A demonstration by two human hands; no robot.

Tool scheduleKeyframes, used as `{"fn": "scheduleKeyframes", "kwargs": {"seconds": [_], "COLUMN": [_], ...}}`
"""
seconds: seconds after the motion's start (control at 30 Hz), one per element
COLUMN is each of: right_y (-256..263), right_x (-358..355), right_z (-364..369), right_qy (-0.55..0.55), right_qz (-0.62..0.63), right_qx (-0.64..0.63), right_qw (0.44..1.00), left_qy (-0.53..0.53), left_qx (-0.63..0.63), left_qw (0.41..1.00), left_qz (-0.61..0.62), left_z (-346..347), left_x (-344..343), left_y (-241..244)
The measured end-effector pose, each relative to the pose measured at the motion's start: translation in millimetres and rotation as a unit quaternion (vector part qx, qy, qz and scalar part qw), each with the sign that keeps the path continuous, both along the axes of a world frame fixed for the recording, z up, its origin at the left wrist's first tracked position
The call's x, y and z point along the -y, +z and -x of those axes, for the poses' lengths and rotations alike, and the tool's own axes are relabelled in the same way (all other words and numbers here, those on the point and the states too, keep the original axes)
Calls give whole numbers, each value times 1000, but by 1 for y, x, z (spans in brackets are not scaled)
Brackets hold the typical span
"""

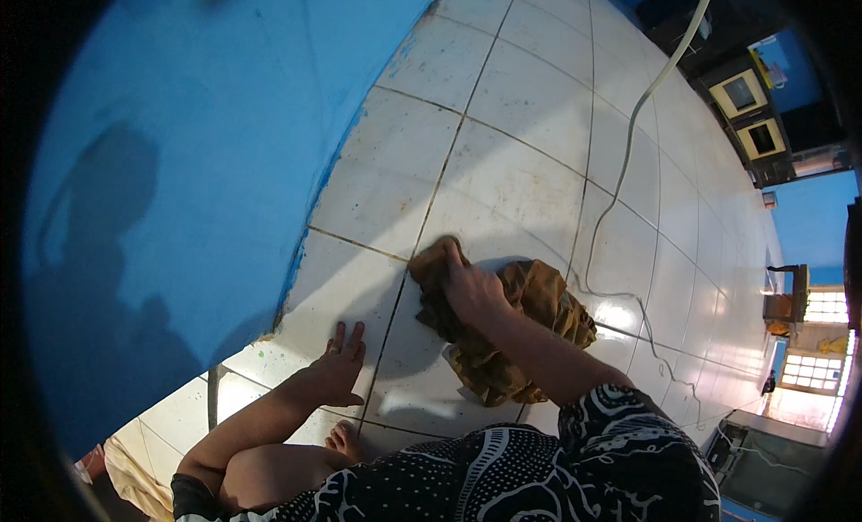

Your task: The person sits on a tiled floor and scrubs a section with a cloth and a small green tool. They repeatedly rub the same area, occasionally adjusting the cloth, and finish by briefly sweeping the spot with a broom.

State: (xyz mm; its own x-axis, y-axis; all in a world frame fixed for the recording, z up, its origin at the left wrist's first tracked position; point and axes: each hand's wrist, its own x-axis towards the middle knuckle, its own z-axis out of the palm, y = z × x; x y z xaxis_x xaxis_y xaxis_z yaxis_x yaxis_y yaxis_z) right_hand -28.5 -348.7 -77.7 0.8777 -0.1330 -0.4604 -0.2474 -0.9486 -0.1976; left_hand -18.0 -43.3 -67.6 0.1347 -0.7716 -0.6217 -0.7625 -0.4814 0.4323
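A bunched brown patterned cloth (542, 296) lies on the white tiled floor (512, 152). My right hand (473, 290) presses one end of it down onto a tile, its fingers closed over the fabric. The rest of the cloth spreads in folds under and beside my right forearm. To the left, my left hand (345, 364) rests on the floor near a dark grout line, fingers apart and holding nothing. Smudges and blue specks mark the tiles ahead of the cloth.
The blue wall (222, 152) rises close on the left. A pale cable (630, 138) snakes across the floor on the right. Dark cabinets (734, 111) stand at the far right, a grey appliance (768, 465) at lower right. Cream fabric (138, 465) lies at lower left.
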Motion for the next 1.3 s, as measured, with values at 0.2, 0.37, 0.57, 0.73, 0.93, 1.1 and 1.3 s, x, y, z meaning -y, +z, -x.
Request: {"fn": "scheduleKeyframes", "kwargs": {"seconds": [0.2, 0.37, 0.57, 0.73, 0.93, 1.1, 1.3], "right_y": [-16, -22, 13, -23, -22, -14, -26], "right_x": [-5, -35, -100, -50, -71, -160, -210], "right_z": [-165, -157, -50, -171, -203, -72, 14], "right_qy": [-68, 46, 256, 139, 28, 257, 283], "right_qz": [48, 26, -40, 21, 32, -76, -187], "right_qx": [20, 24, -11, 73, 61, 51, 136], "right_qw": [996, 998, 966, 987, 997, 962, 931], "left_qy": [19, 2, 40, 41, 29, 116, 174], "left_qx": [-3, 19, -36, -8, -31, -147, -502], "left_qw": [999, 998, 998, 996, 998, 982, 841], "left_qz": [32, 59, 35, 73, -42, -2, -103], "left_z": [-1, -3, -8, -2, -4, -26, -29], "left_x": [2, -15, -17, -27, -33, -38, -31], "left_y": [-4, -13, 8, -10, 7, 49, 91]}}
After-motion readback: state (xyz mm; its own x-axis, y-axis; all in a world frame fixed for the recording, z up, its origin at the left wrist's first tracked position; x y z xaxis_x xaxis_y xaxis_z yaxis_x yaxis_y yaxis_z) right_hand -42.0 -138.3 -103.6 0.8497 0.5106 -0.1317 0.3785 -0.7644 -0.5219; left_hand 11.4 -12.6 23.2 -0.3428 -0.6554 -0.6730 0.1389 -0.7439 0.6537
